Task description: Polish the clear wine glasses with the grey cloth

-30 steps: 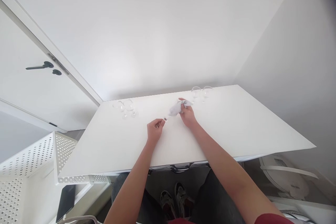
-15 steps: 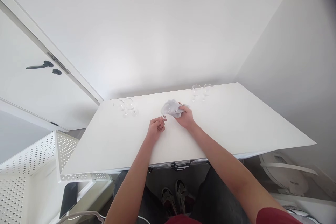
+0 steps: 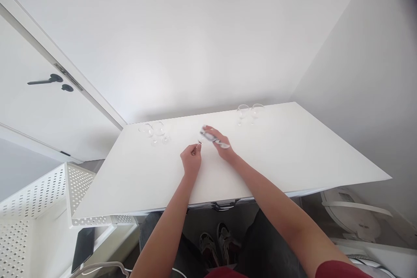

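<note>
Over the middle of the white table (image 3: pixel 286 156) my left hand (image 3: pixel 191 161) pinches the stem or foot of a clear wine glass (image 3: pixel 202 137) that lies tilted on its side. My right hand (image 3: pixel 220 145) holds a grey cloth (image 3: pixel 219 142) against the glass bowl, with its fingers curled round the cloth. Cloth and fingers hide most of the glass. The two hands sit close together, a little above the tabletop.
Two clear glasses (image 3: pixel 153 132) stand at the table's back left, two more glasses (image 3: pixel 249 113) at the back right. A white perforated shelf (image 3: pixel 35 202) is at the left, a door with a dark handle (image 3: pixel 45 81) behind it. A white round appliance (image 3: pixel 355 219) sits on the floor at right.
My right hand has slid left along the glass with the cloth, which looked bunched up and now looks flattened. My left hand has kept its pinch and shifted slightly.
</note>
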Available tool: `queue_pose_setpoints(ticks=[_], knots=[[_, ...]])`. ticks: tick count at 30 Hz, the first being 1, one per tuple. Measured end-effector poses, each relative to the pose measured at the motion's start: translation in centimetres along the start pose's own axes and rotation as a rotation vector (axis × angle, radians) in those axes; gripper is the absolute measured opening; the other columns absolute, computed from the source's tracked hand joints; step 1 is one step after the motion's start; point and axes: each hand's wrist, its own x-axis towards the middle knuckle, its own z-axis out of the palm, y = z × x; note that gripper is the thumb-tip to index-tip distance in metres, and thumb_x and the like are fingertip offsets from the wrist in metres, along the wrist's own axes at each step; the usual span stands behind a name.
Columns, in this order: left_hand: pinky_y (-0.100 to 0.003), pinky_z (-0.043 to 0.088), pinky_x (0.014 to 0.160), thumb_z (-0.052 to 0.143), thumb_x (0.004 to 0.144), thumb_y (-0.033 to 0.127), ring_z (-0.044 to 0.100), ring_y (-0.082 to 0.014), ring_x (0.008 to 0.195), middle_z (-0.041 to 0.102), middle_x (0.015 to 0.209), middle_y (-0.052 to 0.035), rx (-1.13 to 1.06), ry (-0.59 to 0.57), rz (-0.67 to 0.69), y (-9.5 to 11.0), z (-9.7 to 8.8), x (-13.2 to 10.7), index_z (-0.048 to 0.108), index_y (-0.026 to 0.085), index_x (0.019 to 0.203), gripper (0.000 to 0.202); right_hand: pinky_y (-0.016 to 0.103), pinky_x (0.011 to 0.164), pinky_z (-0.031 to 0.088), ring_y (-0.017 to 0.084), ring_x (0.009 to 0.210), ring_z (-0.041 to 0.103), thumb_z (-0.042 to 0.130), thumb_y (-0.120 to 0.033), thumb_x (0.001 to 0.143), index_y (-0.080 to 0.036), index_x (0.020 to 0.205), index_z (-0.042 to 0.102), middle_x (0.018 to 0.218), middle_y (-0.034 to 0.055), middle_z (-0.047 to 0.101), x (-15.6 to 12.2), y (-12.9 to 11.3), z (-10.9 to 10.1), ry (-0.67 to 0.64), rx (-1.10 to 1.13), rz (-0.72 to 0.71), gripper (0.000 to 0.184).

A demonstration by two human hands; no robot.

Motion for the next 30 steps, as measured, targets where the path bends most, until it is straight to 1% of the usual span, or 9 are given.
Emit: queue_pose_setpoints(ticks=[3, 5, 8, 11, 13, 18, 20, 25, 30], knots=[[-0.029, 0.042, 0.060, 0.061, 0.095, 0.037, 0.049, -0.0134, 0.059, 0.062, 0.066, -0.0023, 0.108, 0.028, 0.166, -0.4, 0.2, -0.2, 0.072, 0.019, 0.080, 0.026, 0.056, 0.129, 0.022, 0.027, 0.144, 0.050, 0.051, -0.028, 0.097, -0.026, 0.129, 0.066, 0.141, 0.0077, 0.066, -0.3, 0.0, 0.2, -0.210, -0.356, -0.298, 0.036], [-0.028, 0.039, 0.057, 0.060, 0.095, 0.034, 0.046, -0.0132, 0.057, 0.056, 0.062, -0.0012, 0.121, -0.015, 0.274, -0.5, 0.3, -0.4, 0.069, 0.020, 0.075, 0.026, 0.057, 0.131, 0.012, 0.027, 0.137, 0.056, 0.055, -0.028, 0.094, -0.027, 0.120, 0.070, 0.131, 0.0063, 0.072, -0.6, 0.2, 0.5, -0.273, -0.485, -0.383, 0.030], [-0.030, 0.037, 0.057, 0.065, 0.092, 0.035, 0.045, -0.0146, 0.057, 0.053, 0.062, -0.0018, 0.041, -0.137, 0.331, -0.3, 0.4, -0.8, 0.071, 0.022, 0.075, 0.023, 0.055, 0.127, 0.024, 0.027, 0.117, 0.064, 0.062, -0.033, 0.089, -0.028, 0.104, 0.074, 0.108, 0.0062, 0.075, -1.1, 0.4, 0.4, -0.167, -0.416, -0.262, 0.020], [-0.032, 0.042, 0.064, 0.076, 0.084, 0.041, 0.050, -0.0179, 0.062, 0.057, 0.066, -0.0047, -0.130, -0.250, 0.229, 0.1, 0.3, -1.1, 0.077, 0.025, 0.083, 0.016, 0.049, 0.106, 0.048, 0.027, 0.100, 0.065, 0.062, -0.035, 0.084, -0.027, 0.095, 0.075, 0.096, 0.0074, 0.072, -1.3, 0.3, -0.4, 0.090, -0.079, 0.013, 0.018], [-0.034, 0.044, 0.068, 0.082, 0.079, 0.044, 0.053, -0.0206, 0.066, 0.059, 0.067, -0.0063, -0.228, -0.288, 0.154, 0.5, 0.1, -1.2, 0.079, 0.026, 0.084, 0.019, 0.043, 0.087, 0.054, 0.027, 0.092, 0.065, 0.060, -0.034, 0.081, -0.025, 0.089, 0.074, 0.091, 0.0078, 0.070, -0.8, 0.2, -1.2, 0.225, 0.210, 0.198, 0.019], [-0.034, 0.045, 0.066, 0.078, 0.082, 0.051, 0.052, -0.0194, 0.065, 0.063, 0.071, -0.0071, -0.238, -0.211, 0.089, 0.8, -0.1, -1.0, 0.079, 0.026, 0.084, 0.025, 0.033, 0.068, 0.051, 0.023, 0.084, 0.064, 0.059, -0.032, 0.071, -0.023, 0.090, 0.066, 0.087, 0.0051, 0.067, 0.6, 0.0, -1.7, 0.171, 0.714, 0.465, 0.021], [-0.032, 0.045, 0.064, 0.073, 0.086, 0.053, 0.055, -0.0176, 0.062, 0.065, 0.070, -0.0059, -0.207, -0.171, 0.008, 0.7, -0.1, -0.8, 0.077, 0.023, 0.080, 0.030, 0.031, 0.068, 0.049, 0.021, 0.082, 0.061, 0.060, -0.030, 0.073, -0.025, 0.097, 0.063, 0.089, 0.0029, 0.066, 0.6, -0.1, -0.9, 0.146, 0.768, 0.482, 0.024], [-0.032, 0.050, 0.067, 0.063, 0.093, 0.058, 0.064, -0.0173, 0.063, 0.059, 0.062, -0.0026, -0.275, -0.213, -0.237, 0.5, 0.1, -0.4, 0.071, 0.017, 0.075, 0.045, 0.025, 0.069, 0.044, 0.014, 0.080, 0.051, 0.069, -0.030, 0.083, -0.028, 0.098, 0.053, 0.091, -0.0025, 0.057, -0.6, -0.4, 1.6, 0.257, 0.644, 0.366, 0.022], [-0.033, 0.057, 0.067, 0.063, 0.092, 0.061, 0.061, -0.0158, 0.070, 0.060, 0.072, -0.0044, -0.514, -0.190, -0.319, 1.2, 0.2, -0.2, 0.070, 0.016, 0.076, 0.049, 0.028, 0.066, 0.044, 0.016, 0.081, 0.049, 0.073, -0.035, 0.085, -0.027, 0.095, 0.056, 0.102, 0.0019, 0.057, -1.2, -2.0, 3.4, 0.028, 0.396, 0.310, 0.021]])
